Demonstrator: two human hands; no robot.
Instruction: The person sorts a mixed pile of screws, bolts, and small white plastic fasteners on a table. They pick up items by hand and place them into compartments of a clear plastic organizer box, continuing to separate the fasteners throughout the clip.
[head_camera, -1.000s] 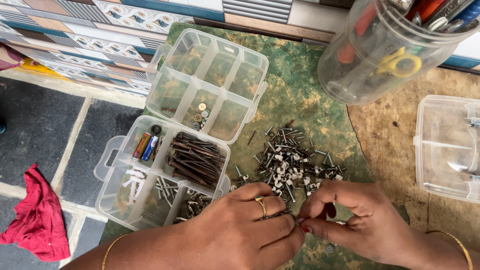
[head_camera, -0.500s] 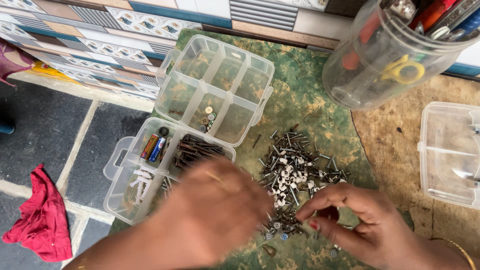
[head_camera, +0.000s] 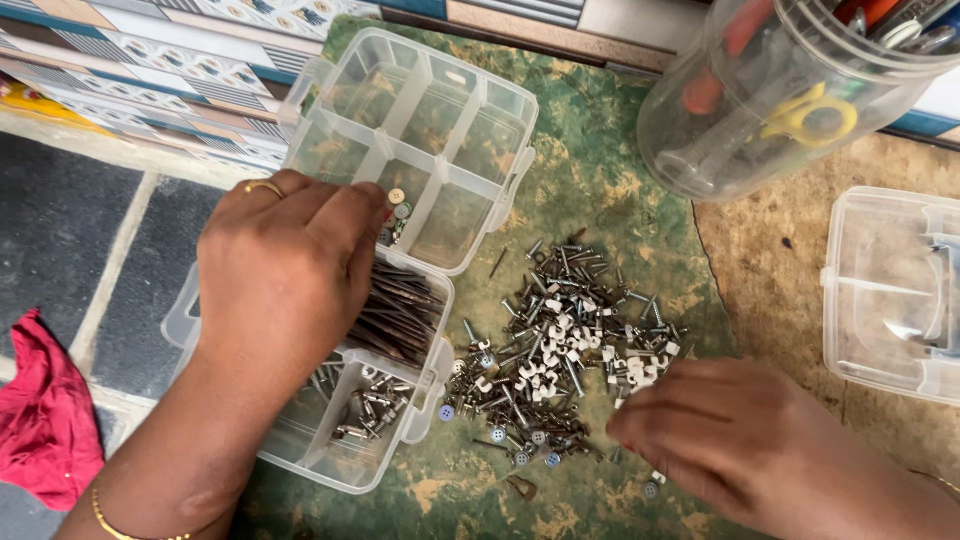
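We see a loose pile of screws and white cable clips (head_camera: 565, 345) spread on the green mottled mat (head_camera: 590, 180), between the clear divided organizer boxes and the bare brown surface on the right. Our right hand (head_camera: 740, 440) rests at the pile's near right edge, fingers drawn together and pointing left toward the screws; whether anything is pinched between them we cannot tell. Our left hand (head_camera: 285, 270), a ring on one finger, lies over the near organizer box (head_camera: 345, 465), its fingertips bunched and reaching the small buttons (head_camera: 397, 205) in a compartment of the far organizer box (head_camera: 420, 120); what they grip, if anything, is hidden. Dark rusty nails (head_camera: 400, 320) fill the compartment just beside that hand. A clear jar of tools (head_camera: 760, 110) stands beyond the pile, another clear box (head_camera: 885, 290) sits at the right, and a red cloth (head_camera: 40, 415) lies on the floor to the left.
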